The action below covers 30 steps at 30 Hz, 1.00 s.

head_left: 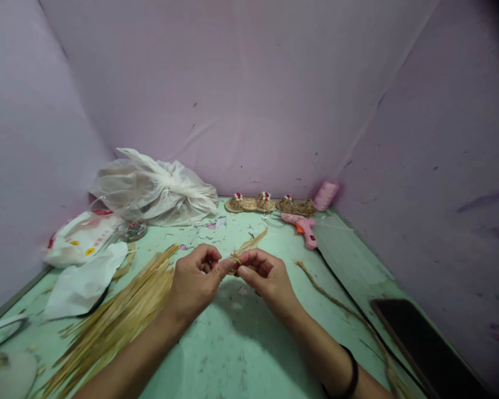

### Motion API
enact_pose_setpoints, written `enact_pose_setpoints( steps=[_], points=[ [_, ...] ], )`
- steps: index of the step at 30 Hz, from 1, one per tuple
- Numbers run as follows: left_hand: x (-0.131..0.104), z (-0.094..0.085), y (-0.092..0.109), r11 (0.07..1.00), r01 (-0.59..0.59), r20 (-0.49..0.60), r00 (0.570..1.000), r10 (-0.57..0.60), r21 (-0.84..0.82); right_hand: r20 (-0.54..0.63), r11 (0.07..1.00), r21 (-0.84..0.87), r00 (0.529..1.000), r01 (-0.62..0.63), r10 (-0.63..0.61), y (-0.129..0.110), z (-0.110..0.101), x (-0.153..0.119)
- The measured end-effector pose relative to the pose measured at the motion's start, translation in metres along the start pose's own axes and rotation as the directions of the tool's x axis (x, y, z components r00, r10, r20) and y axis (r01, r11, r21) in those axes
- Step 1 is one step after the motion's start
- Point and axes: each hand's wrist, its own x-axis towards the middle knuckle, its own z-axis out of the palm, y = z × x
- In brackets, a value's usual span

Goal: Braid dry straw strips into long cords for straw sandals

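Note:
Both hands meet above the middle of the green table. My left hand (202,274) is closed, with thumb and index finger pinching a small braided straw piece (234,265). From the other side my right hand (268,277) grips the same piece with its thumb and fingers. Loose pale straw ends (253,242) stick out of it, up and to the right. Much of the piece is hidden by the fingers. Beside my left forearm lies a bundle of dry straw strips (128,316).
Woven pieces with red and white beads (253,205), a pink glue gun (301,226) and a pink thread spool (326,195) are at the back. Plastic bags (162,191) lie left, with a white packet (83,238). A twisted cord (336,302) and dark phone (424,343) lie right.

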Motion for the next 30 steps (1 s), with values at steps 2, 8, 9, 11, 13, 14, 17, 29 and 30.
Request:
enact_pose_setpoints(
  steps=[2,8,9,11,13,14,17,29,30],
  points=[
    [0.002,-0.005,0.000,0.995,-0.035,0.106,0.993,0.045,-0.093,0.020,0.987,0.145,0.997,-0.072,0.070,0.000,-0.001,0.001],
    [0.009,-0.008,-0.002,0.997,-0.062,0.316,0.946,0.076,-0.054,0.038,0.934,0.333,0.991,-0.133,0.128,-0.005,0.001,0.004],
    [0.009,-0.007,-0.002,0.998,-0.060,0.282,0.957,0.063,-0.018,0.007,0.931,0.345,0.992,-0.120,0.126,-0.006,0.001,0.005],
    [0.010,-0.006,0.000,0.999,-0.035,0.249,0.968,0.029,0.018,-0.059,0.930,0.356,0.991,-0.095,0.124,-0.007,0.001,0.006],
    [0.010,-0.006,0.003,0.999,-0.027,0.248,0.969,0.019,0.028,-0.095,0.937,0.337,0.987,-0.088,0.127,-0.007,0.000,0.008],
    [0.011,-0.007,0.005,0.999,-0.028,0.246,0.969,0.018,0.036,-0.100,0.944,0.317,0.987,-0.092,0.129,-0.007,-0.001,0.008],
    [0.012,-0.011,0.010,0.997,-0.017,0.219,0.976,0.001,0.070,-0.084,0.959,0.262,0.987,-0.111,0.137,-0.008,-0.002,0.008],
    [0.011,-0.011,0.013,0.969,0.053,0.127,0.988,-0.085,0.240,-0.106,0.987,0.152,0.992,-0.057,0.073,-0.001,-0.001,0.005],
    [0.010,-0.012,0.015,0.966,0.043,0.161,0.983,-0.086,0.254,-0.114,0.988,0.146,0.991,-0.047,0.064,-0.001,-0.001,0.006]
  ],
)
